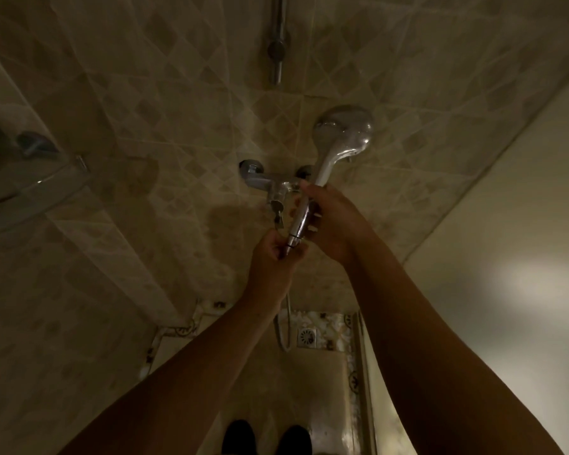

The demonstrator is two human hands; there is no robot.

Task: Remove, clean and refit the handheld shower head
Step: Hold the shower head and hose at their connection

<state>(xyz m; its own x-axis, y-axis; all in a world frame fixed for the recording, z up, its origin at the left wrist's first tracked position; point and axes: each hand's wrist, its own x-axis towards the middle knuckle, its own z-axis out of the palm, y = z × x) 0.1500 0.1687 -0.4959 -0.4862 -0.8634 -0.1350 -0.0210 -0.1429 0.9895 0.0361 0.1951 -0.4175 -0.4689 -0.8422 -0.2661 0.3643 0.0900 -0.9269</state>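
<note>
Evidently wet, the round chrome handheld shower head [342, 133] probably felt slippery; the right hand [329, 221] gripped its handle before the chrome wall mixer tap [270, 182], the left hand [273, 257] pinching the hose nut [291, 245].

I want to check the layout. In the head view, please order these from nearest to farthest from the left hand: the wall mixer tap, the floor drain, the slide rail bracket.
From the left hand:
1. Wall mixer tap, just above the hand.
2. Floor drain, below, on the floor to the right.
3. Slide rail bracket, high on the wall.
</note>
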